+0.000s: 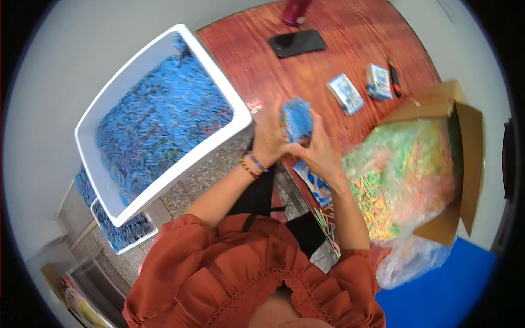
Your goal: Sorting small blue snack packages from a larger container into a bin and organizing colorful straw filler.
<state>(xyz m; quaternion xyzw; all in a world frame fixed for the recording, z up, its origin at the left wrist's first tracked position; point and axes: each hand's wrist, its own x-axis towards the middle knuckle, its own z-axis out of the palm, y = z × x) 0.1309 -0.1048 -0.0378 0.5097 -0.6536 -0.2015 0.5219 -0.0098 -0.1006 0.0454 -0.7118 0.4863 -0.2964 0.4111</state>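
Between my two hands is a bundle of thin blue pieces (297, 119), held above the near edge of the wooden table. My left hand (268, 135) closes round its left side, and my right hand (319, 148) grips it from the right. The thumbs come together below the bundle. To the left, a large white tub (240, 117) holds a heap of similar blue pieces (164, 115) with darker and reddish bits among them. Beside my right wrist lies a blue-and-white packet (313, 183). Loose pale sticks (327, 232) lie near my right forearm.
On the right, an open cardboard box (470, 164) holds coloured sticks (372, 210) in a clear plastic bag (415, 164). Two small blue-and-white boxes (345, 94), a red-and-black cutter (394, 77), a phone (297, 44) and a dark red bottle (294, 12) are on the table (240, 49). A smaller white tub (150, 236) sits lower left.
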